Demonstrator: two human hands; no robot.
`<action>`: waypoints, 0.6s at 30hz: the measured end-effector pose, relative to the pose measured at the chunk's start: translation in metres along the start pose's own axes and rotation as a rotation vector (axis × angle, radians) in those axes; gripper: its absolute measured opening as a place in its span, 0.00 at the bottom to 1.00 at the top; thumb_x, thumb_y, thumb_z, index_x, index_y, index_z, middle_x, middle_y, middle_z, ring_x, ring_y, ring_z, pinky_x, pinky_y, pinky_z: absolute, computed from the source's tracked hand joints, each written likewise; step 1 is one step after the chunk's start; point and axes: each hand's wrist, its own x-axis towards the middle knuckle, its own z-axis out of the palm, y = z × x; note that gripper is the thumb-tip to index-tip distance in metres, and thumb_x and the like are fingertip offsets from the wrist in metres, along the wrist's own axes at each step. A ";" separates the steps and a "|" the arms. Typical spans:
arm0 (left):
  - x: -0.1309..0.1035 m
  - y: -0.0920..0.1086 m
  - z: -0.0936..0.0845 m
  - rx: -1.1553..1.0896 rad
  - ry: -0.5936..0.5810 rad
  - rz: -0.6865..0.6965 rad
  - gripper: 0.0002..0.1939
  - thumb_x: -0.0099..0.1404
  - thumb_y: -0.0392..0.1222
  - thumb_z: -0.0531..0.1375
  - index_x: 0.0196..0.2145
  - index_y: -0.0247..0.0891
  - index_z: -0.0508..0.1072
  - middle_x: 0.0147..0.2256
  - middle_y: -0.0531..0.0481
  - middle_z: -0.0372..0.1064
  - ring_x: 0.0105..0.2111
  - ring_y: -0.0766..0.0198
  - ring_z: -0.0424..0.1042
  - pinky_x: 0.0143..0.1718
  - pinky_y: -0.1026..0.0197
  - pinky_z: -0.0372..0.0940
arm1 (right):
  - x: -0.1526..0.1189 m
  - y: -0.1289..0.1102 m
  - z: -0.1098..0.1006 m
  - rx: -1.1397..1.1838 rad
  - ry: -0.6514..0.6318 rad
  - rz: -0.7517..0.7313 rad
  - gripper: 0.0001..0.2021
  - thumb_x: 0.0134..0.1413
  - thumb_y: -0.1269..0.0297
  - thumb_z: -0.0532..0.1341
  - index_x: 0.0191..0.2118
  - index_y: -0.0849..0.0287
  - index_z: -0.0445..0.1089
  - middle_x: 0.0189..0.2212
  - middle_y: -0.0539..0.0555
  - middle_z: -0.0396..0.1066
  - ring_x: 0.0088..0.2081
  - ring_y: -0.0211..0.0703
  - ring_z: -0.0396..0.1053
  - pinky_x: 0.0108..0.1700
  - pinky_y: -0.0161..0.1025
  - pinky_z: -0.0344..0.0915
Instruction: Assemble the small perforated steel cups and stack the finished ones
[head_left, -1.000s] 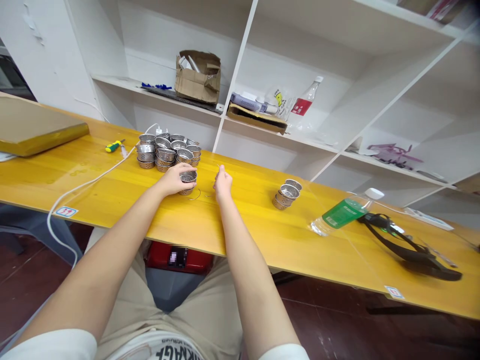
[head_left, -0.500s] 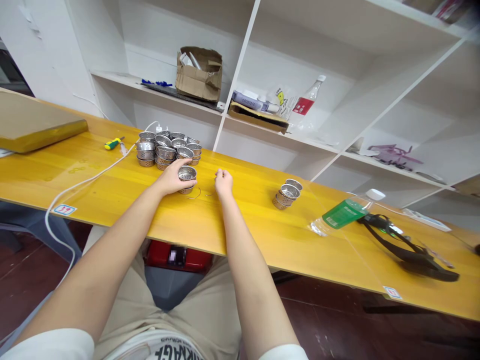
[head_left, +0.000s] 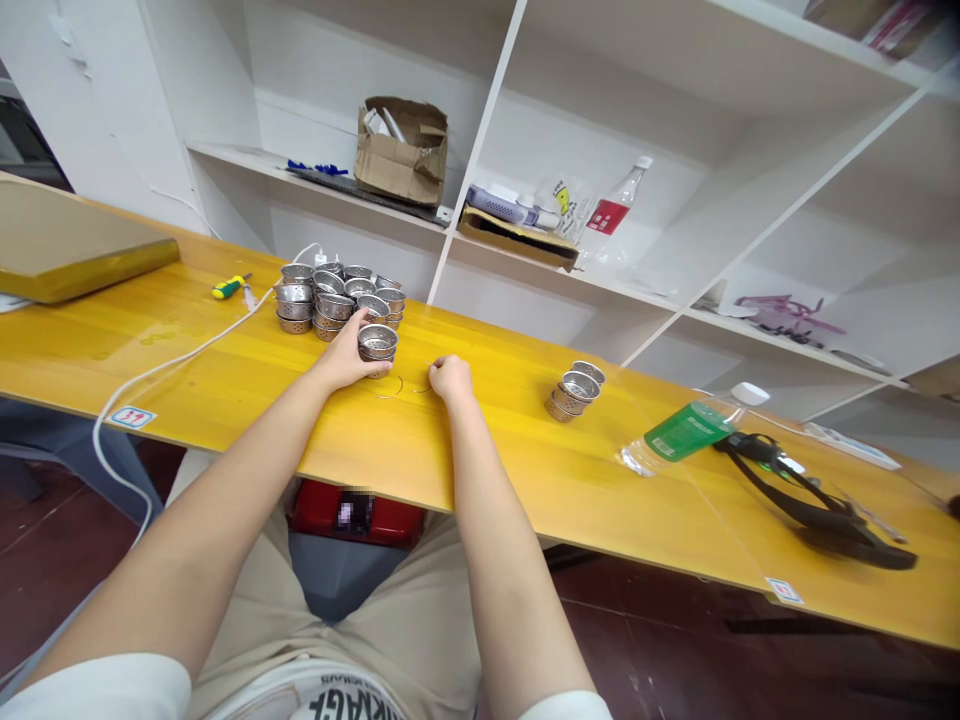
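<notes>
Thumb and fingers of my left hand (head_left: 347, 355) wrap the left side of a short stack of perforated metal cups (head_left: 377, 343) on the yellow table (head_left: 525, 440). Just behind it stand several more stacks of the same cups (head_left: 330, 295). My right hand (head_left: 450, 378) is closed near the table top, right of the held stack; what its fingertips pinch, if anything, is too small to make out. Thin curved wires (head_left: 391, 388) lie between my hands. Farther right stands another small stack of cups (head_left: 576, 390).
A green-labelled bottle (head_left: 686, 430) lies tilted at the right, beside a black strap (head_left: 817, 510). At the left are a screwdriver (head_left: 229, 288), a white cable (head_left: 172, 362) and a flat cardboard box (head_left: 75, 245). White shelves (head_left: 315, 195) rise behind the table.
My right hand has turned and lowered slightly, its fingers now pointing left toward the wires. My left hand remains around the cup stack. The view has shifted a little.
</notes>
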 end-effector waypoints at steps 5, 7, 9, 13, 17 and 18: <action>0.000 -0.004 -0.002 0.103 0.018 0.003 0.60 0.49 0.58 0.74 0.71 0.41 0.50 0.63 0.36 0.61 0.65 0.40 0.60 0.67 0.41 0.55 | -0.003 -0.001 -0.001 -0.050 -0.040 0.025 0.10 0.60 0.66 0.62 0.41 0.57 0.81 0.44 0.62 0.80 0.48 0.50 0.76 0.51 0.40 0.69; -0.002 -0.002 -0.004 0.133 0.034 0.001 0.61 0.48 0.58 0.74 0.71 0.40 0.50 0.63 0.35 0.60 0.65 0.39 0.59 0.67 0.40 0.55 | -0.004 -0.002 -0.001 -0.064 -0.044 0.052 0.09 0.59 0.64 0.63 0.42 0.56 0.80 0.46 0.62 0.79 0.49 0.51 0.76 0.50 0.42 0.70; -0.003 0.002 -0.005 0.145 0.085 0.025 0.60 0.47 0.58 0.74 0.70 0.39 0.52 0.63 0.35 0.59 0.63 0.40 0.60 0.66 0.41 0.56 | -0.005 -0.004 -0.003 -0.073 -0.030 0.084 0.10 0.60 0.60 0.63 0.43 0.57 0.79 0.47 0.64 0.78 0.50 0.54 0.76 0.50 0.44 0.70; -0.003 0.009 -0.008 0.063 0.299 0.064 0.39 0.57 0.58 0.68 0.60 0.39 0.63 0.54 0.40 0.68 0.50 0.52 0.70 0.56 0.50 0.66 | -0.004 -0.005 -0.009 -0.007 0.156 0.154 0.16 0.65 0.55 0.58 0.45 0.61 0.76 0.45 0.67 0.78 0.49 0.56 0.75 0.50 0.45 0.69; -0.001 0.013 -0.012 -0.010 0.497 -0.051 0.18 0.62 0.57 0.62 0.37 0.40 0.68 0.32 0.50 0.70 0.31 0.62 0.69 0.38 0.59 0.67 | 0.001 0.001 -0.019 0.109 0.323 0.280 0.15 0.65 0.58 0.54 0.36 0.59 0.76 0.36 0.62 0.78 0.41 0.53 0.76 0.46 0.42 0.69; -0.001 0.014 -0.012 -0.002 0.528 -0.074 0.17 0.62 0.57 0.62 0.32 0.41 0.66 0.28 0.52 0.68 0.28 0.64 0.67 0.35 0.60 0.66 | 0.002 0.003 -0.021 0.131 0.347 0.310 0.15 0.65 0.60 0.54 0.34 0.58 0.75 0.34 0.61 0.78 0.39 0.52 0.76 0.45 0.42 0.69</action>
